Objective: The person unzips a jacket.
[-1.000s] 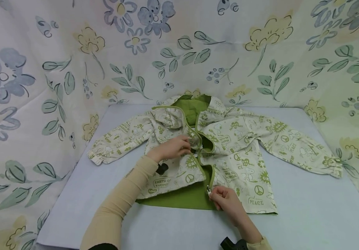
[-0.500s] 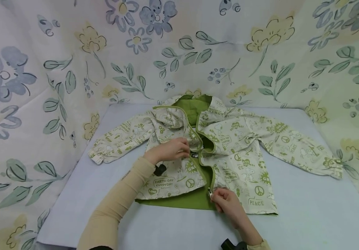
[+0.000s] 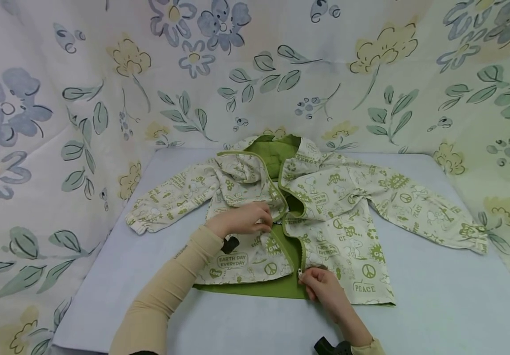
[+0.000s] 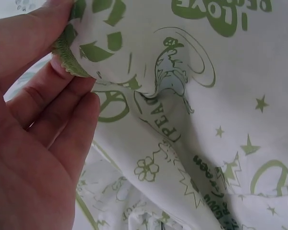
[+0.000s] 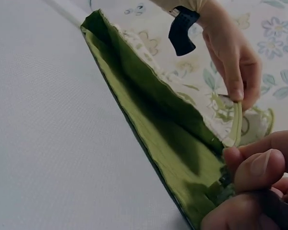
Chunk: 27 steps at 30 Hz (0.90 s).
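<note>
A white jacket [image 3: 344,197] with green print and green lining [image 3: 259,288] lies front up, its front parted. My left hand [image 3: 242,220] pinches the toothed zipper edge [image 4: 69,60] of the left front panel, thumb above and fingers below in the left wrist view. At the bottom of the right front panel, my right hand [image 3: 326,288] pinches the small zipper slider [image 3: 300,273] between thumb and fingers. Its grip is partly hidden in the right wrist view, where the raised left panel edge [image 5: 237,122] runs up to the left hand.
The jacket rests on a white-covered table [image 3: 450,301], its sleeves [image 3: 428,212] spread to both sides. Floral cloth [image 3: 255,74] hangs behind and at the sides. A black wrist device [image 3: 332,346] sits on the right wrist.
My left hand has shifted slightly down with the panel edge still pinched. The right hand stays nearly in place at the zipper slider.
</note>
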Each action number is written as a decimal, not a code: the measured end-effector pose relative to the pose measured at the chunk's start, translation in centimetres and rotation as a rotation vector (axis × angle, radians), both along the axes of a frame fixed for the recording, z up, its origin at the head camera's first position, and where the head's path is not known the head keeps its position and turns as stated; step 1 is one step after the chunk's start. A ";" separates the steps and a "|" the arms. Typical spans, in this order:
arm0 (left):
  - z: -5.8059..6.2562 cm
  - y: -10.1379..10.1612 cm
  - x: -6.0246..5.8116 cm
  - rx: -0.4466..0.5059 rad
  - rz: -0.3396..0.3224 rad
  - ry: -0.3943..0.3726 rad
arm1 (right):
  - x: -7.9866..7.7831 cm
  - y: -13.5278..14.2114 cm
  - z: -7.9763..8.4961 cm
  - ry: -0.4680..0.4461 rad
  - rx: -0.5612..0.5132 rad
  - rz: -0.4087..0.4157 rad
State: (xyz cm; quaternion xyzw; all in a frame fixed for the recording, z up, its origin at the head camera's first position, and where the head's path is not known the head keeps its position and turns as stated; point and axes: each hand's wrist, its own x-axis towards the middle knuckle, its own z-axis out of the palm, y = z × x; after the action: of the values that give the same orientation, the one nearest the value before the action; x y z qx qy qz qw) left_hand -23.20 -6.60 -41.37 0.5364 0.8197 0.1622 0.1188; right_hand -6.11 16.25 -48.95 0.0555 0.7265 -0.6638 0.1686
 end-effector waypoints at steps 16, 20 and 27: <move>-0.9 0.8 0.4 -0.077 0.004 0.104 | 0.0 0.6 0.0 0.036 0.109 0.144; -1.4 1.2 0.6 -0.080 -0.014 0.127 | 0.1 0.7 0.1 0.030 0.158 0.145; -2.3 1.7 1.3 -0.092 0.011 0.151 | 0.5 0.9 0.3 0.036 0.214 0.151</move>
State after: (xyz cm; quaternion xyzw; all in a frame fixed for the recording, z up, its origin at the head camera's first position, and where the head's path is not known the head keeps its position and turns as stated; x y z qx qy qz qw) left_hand -21.92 -4.89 -43.69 0.5366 0.8357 0.0844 0.0803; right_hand -5.57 17.12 -48.63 0.0064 0.7981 -0.5689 0.1982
